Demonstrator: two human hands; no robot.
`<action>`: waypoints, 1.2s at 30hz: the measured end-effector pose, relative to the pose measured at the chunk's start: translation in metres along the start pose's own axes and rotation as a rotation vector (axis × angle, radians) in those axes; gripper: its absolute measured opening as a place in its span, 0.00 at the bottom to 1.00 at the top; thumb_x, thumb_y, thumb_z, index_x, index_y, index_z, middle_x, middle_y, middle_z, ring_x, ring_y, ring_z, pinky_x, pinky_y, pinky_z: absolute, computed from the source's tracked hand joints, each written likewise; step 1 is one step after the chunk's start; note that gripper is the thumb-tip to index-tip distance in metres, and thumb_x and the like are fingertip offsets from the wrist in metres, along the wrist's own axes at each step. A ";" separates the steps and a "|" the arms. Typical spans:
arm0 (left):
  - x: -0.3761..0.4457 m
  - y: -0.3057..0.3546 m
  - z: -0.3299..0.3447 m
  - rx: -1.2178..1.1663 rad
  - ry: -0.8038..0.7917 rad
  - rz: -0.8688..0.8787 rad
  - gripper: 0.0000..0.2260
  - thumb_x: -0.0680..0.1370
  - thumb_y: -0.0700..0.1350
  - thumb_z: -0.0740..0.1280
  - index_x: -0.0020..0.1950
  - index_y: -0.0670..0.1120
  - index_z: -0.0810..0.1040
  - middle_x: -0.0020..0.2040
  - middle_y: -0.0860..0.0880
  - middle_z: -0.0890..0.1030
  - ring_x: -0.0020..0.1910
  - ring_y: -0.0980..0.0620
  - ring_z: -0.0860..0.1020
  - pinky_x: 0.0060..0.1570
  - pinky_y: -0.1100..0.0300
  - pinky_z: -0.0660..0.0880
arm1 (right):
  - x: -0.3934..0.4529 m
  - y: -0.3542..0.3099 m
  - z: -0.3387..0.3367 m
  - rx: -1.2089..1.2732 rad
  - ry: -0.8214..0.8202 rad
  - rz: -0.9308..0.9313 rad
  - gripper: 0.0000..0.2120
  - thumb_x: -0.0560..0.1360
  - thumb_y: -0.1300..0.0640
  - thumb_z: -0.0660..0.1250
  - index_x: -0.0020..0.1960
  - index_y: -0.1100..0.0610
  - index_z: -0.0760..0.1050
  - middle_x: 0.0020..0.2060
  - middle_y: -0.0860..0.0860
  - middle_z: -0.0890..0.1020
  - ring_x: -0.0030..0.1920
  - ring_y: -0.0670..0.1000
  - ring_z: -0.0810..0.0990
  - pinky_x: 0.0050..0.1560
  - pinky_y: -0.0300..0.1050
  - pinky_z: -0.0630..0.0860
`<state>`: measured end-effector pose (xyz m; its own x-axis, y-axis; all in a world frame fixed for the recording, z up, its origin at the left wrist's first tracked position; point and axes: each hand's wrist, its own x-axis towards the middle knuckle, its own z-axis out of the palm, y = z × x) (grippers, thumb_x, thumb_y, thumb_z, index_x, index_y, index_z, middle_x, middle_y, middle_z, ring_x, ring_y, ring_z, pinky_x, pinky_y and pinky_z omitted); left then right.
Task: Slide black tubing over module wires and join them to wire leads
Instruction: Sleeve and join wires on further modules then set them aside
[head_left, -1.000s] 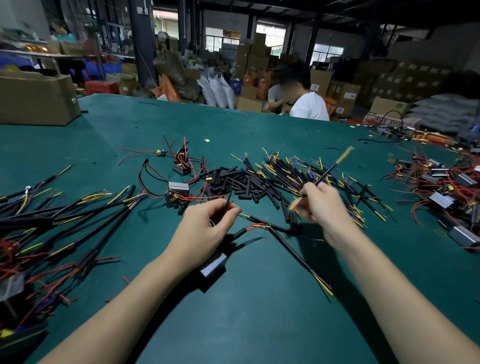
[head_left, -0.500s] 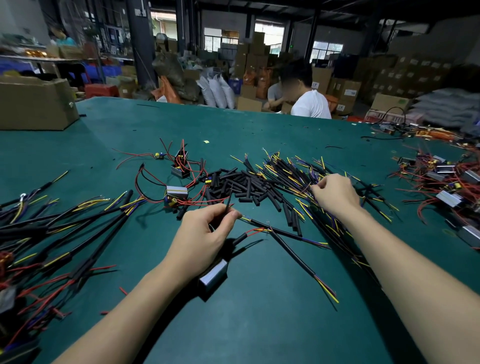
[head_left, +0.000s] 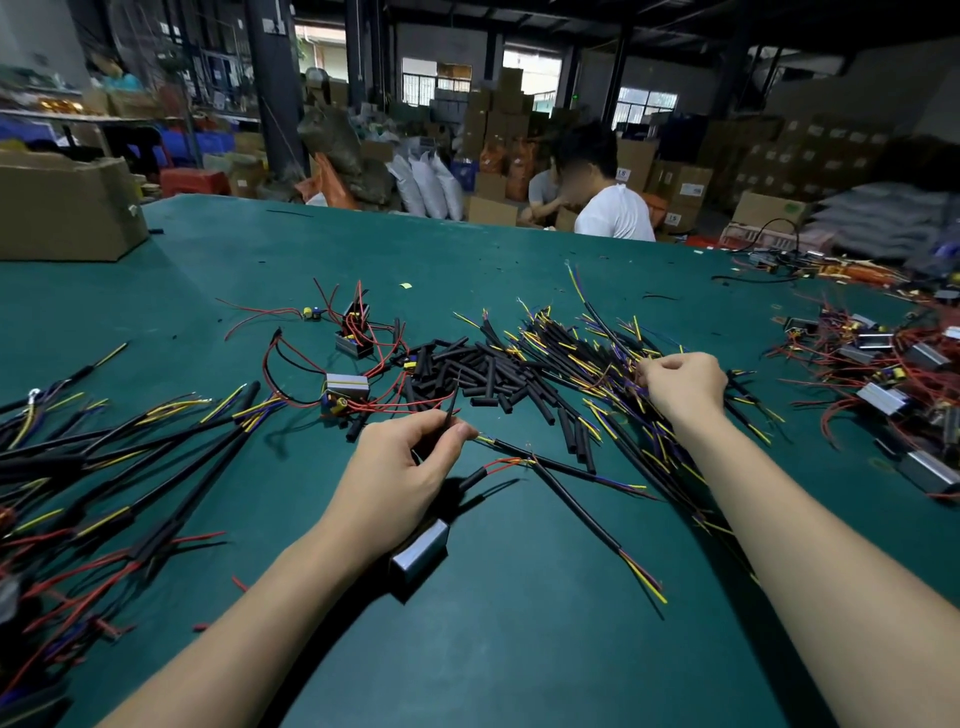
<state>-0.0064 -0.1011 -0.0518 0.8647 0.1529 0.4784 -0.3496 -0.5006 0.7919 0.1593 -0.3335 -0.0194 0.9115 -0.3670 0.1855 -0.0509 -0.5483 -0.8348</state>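
Right hand stayed reaching into wire leads, fingers curled, pinching one.

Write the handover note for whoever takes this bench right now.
Left hand: pinches a thin black tube, the module under its wrist.
Right hand: fingers curled in the lead pile, picking one; grip unclear.
Loose tubing lies mid-table, more modules far right, joined pieces left.
Done: one lead joined to the module's red wires.
Left: fetch the next lead, sleeve, join.
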 end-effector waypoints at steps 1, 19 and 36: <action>0.000 0.000 0.000 0.003 0.000 0.001 0.09 0.79 0.46 0.65 0.42 0.45 0.82 0.26 0.55 0.65 0.27 0.57 0.60 0.28 0.64 0.58 | 0.000 0.002 0.000 0.035 -0.023 0.018 0.09 0.75 0.59 0.68 0.38 0.60 0.82 0.36 0.53 0.82 0.33 0.49 0.75 0.34 0.37 0.67; 0.001 -0.002 -0.001 0.030 0.009 -0.003 0.09 0.79 0.46 0.65 0.44 0.45 0.82 0.25 0.55 0.63 0.27 0.56 0.60 0.29 0.61 0.58 | 0.002 -0.003 -0.014 0.045 -0.201 -0.112 0.11 0.77 0.63 0.61 0.37 0.55 0.76 0.34 0.52 0.82 0.38 0.46 0.77 0.46 0.40 0.73; 0.000 0.000 -0.001 0.010 -0.003 -0.056 0.09 0.78 0.48 0.66 0.42 0.47 0.82 0.26 0.55 0.67 0.28 0.55 0.63 0.30 0.61 0.61 | -0.061 -0.036 -0.025 0.923 -0.663 0.396 0.09 0.79 0.64 0.59 0.50 0.54 0.76 0.36 0.46 0.85 0.33 0.44 0.75 0.31 0.34 0.64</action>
<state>-0.0066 -0.1005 -0.0514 0.8839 0.1780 0.4326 -0.2973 -0.5003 0.8132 0.0958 -0.3102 0.0118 0.9449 0.2182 -0.2439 -0.3102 0.3593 -0.8802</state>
